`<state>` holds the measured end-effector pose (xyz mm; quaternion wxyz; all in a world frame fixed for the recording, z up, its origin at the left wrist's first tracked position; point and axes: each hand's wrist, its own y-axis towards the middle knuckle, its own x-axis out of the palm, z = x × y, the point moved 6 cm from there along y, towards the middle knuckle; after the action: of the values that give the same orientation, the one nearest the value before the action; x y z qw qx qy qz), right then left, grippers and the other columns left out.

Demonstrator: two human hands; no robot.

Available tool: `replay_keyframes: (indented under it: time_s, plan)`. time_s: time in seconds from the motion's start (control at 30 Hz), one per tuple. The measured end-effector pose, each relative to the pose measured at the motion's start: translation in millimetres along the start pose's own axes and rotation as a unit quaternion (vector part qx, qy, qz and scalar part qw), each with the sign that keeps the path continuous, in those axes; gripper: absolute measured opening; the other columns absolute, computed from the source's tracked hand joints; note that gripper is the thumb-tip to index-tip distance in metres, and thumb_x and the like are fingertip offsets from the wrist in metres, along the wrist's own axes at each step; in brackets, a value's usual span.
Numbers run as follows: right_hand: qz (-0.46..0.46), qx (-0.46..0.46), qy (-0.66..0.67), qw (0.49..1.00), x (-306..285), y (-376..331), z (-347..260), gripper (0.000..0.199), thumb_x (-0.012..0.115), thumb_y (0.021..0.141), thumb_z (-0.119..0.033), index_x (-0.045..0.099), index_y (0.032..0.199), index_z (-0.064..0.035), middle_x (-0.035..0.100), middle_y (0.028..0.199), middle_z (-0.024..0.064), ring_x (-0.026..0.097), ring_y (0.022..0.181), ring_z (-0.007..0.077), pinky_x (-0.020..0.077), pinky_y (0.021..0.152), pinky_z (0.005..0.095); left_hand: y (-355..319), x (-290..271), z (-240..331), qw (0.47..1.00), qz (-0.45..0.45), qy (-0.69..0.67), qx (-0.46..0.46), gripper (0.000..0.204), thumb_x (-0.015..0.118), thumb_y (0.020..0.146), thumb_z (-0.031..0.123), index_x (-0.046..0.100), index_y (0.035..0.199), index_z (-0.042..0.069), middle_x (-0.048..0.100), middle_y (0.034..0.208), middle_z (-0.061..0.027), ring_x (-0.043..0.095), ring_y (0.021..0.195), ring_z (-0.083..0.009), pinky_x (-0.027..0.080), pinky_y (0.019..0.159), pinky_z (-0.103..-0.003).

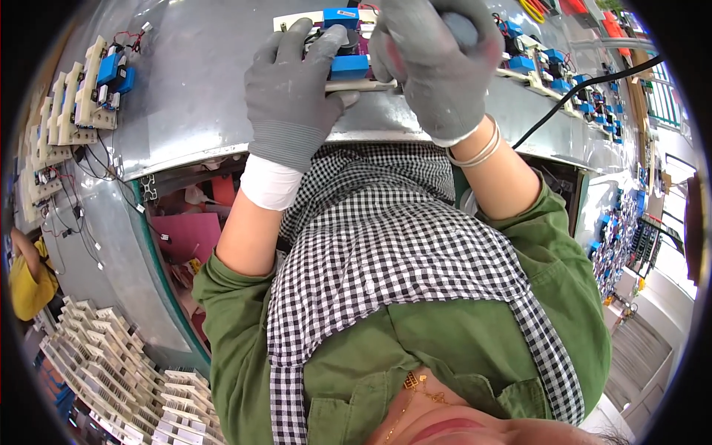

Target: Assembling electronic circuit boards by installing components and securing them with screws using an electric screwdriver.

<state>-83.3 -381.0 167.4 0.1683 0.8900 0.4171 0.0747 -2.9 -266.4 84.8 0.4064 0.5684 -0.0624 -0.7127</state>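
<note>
My left hand point(293, 93), in a grey coated glove, lies over a circuit board assembly point(350, 67) at the top of the view. Its fingers reach across the board and the thumb lies at the near edge, steadying it. The assembly has a cream plastic base, a purple board and blue box-shaped parts. My right hand point(437, 70), gloved too, is closed above the assembly's right end. Between its fingers shows the rounded end of a dark grey tool point(460, 30); the rest is hidden, so its kind is unclear.
Similar assemblies point(96, 85) stand in a row at the left with loose wires, and more assemblies point(552, 67) line the right. A black cable point(586, 89) curves across the right side. Stacked cream plastic frames point(111, 363) fill the lower left. Another person's yellow garment point(31, 285) shows far left.
</note>
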Motion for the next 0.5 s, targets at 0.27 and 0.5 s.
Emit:
replay_keyframes:
  time_s: [0.27, 0.5]
  plan:
    - [-0.020, 0.100, 0.352, 0.931, -2.1, 10.2, -33.4, 0.009, 0.067, 0.094, -0.009, 0.063, 0.096, -0.0008, 0.064, 0.073, 0.0071, 0.060, 0.060, 0.0120, 0.0459, 0.055, 0.0234, -15.2, -15.1, -37.9, 0.962, -0.057, -0.257, -0.072, 0.099, 0.094, 0.056, 0.022, 0.053, 0.145, 0.020, 0.049, 0.152, -0.0137, 0.049, 0.135, -0.0386, 0.045, 0.110, -0.049]
    - [-0.047, 0.108, 0.103, 0.988, 25.7, 20.3, -11.8, 0.020, 0.064, 0.099, -0.018, 0.059, 0.087, -0.0023, 0.061, 0.068, 0.0073, 0.048, 0.045, 0.0092, 0.0391, 0.043, 0.0247, -6.2, -8.5, -32.0, 0.975, -0.096, -0.197, -0.038, 0.074, 0.093, 0.060, 0.026, 0.069, 0.130, 0.024, 0.050, 0.151, -0.0156, 0.052, 0.131, -0.0406, 0.044, 0.108, -0.050]
